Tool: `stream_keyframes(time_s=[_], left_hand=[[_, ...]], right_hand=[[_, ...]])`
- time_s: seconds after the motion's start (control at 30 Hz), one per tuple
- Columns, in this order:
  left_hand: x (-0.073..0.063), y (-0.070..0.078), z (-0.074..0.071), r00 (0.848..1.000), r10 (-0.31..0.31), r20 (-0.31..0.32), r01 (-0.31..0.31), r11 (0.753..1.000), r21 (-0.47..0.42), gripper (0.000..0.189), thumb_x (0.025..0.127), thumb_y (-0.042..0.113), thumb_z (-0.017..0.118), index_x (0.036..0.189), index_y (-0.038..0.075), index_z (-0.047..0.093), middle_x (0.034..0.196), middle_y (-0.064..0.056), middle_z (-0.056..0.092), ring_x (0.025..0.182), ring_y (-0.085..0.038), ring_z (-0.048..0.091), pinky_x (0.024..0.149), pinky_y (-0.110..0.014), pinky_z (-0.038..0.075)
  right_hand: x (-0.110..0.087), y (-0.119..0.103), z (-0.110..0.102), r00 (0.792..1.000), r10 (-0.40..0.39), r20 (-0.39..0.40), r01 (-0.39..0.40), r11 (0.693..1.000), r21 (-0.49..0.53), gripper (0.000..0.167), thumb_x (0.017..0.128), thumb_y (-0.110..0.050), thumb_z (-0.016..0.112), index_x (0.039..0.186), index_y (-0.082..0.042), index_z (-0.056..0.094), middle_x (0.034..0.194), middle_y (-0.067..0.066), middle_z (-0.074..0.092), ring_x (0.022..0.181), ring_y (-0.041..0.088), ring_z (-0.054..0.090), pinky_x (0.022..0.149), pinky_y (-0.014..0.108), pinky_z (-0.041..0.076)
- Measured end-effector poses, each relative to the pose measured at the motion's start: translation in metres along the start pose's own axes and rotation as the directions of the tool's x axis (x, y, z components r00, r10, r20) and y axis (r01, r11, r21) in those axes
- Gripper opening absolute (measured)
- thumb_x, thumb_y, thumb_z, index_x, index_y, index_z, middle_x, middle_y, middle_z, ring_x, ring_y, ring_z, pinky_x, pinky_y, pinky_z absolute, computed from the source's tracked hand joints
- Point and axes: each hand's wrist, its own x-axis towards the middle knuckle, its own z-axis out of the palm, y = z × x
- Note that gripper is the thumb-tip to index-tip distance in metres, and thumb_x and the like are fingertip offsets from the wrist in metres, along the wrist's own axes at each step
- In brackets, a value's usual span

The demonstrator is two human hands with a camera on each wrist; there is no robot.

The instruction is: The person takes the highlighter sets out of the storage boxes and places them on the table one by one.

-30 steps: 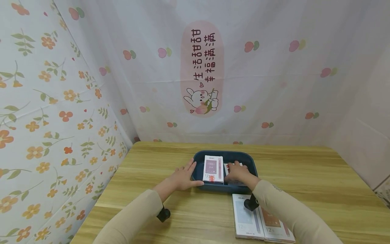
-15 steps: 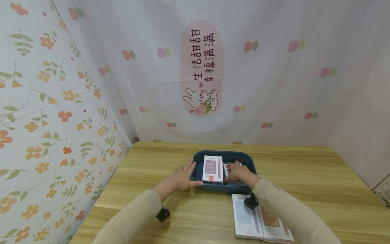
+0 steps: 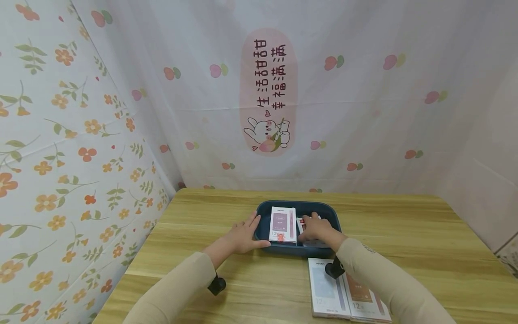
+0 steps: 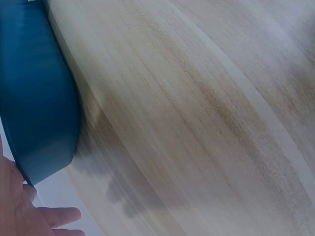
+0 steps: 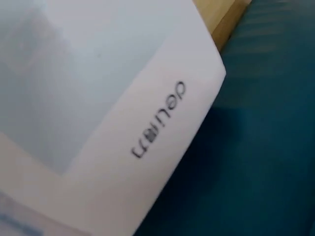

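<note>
A dark blue plastic bin (image 3: 283, 248) stands on the wooden table. My left hand (image 3: 242, 236) rests at the bin's left end, fingers spread; the left wrist view shows its fingers by the corner of the blue wall (image 4: 39, 98). In the bin's left half lies a white pack with a purple panel (image 3: 282, 223). My right hand (image 3: 319, 230) reaches into the right half, thumb and bent fingers gripping a second white pack (image 3: 300, 223) with a red mark. Most of that pack is hidden under the hand. The right wrist view does not show the hand.
In front of the bin lie a flat white pack with a pale blue panel (image 3: 323, 292) and one with an orange-brown panel (image 3: 359, 294), side by side, partly under my right forearm. A floral curtain (image 3: 89, 202) hangs left; a printed white curtain (image 3: 344, 112) hangs behind.
</note>
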Motion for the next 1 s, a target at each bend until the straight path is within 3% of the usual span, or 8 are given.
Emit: stream_keyframes(time_s=[0.57, 1.0], left_hand=[[-0.002, 0.001, 0.0, 1.0, -0.01, -0.002, 0.01, 1.0, -0.002, 0.099, 0.077, 0.076, 0.04, 0.148, 0.013, 0.012, 0.155, -0.007, 0.003, 0.131, -0.043, 0.029, 0.103, -0.059, 0.023], [0.0, 0.0, 0.0, 1.0, -0.004, -0.001, 0.004, 1.0, 0.0, 0.099, 0.076, 0.077, 0.039, 0.148, 0.013, 0.012, 0.155, -0.006, 0.003, 0.13, -0.044, 0.03, 0.104, -0.059, 0.022]], right_hand=[[-0.017, -0.006, -0.025, 1.0, 0.006, -0.003, -0.006, 1.0, 0.023, 0.082, 0.076, -0.039, 0.069, 0.14, -0.003, 0.032, 0.138, 0.029, 0.028, 0.108, 0.045, 0.042, 0.094, 0.059, 0.033], [-0.026, -0.007, -0.046, 0.995, -0.074, -0.06, 0.077, 0.996, 0.049, 0.081, 0.077, -0.034, 0.068, 0.141, -0.002, 0.031, 0.142, 0.031, 0.023, 0.111, 0.047, 0.044, 0.091, 0.062, 0.033]])
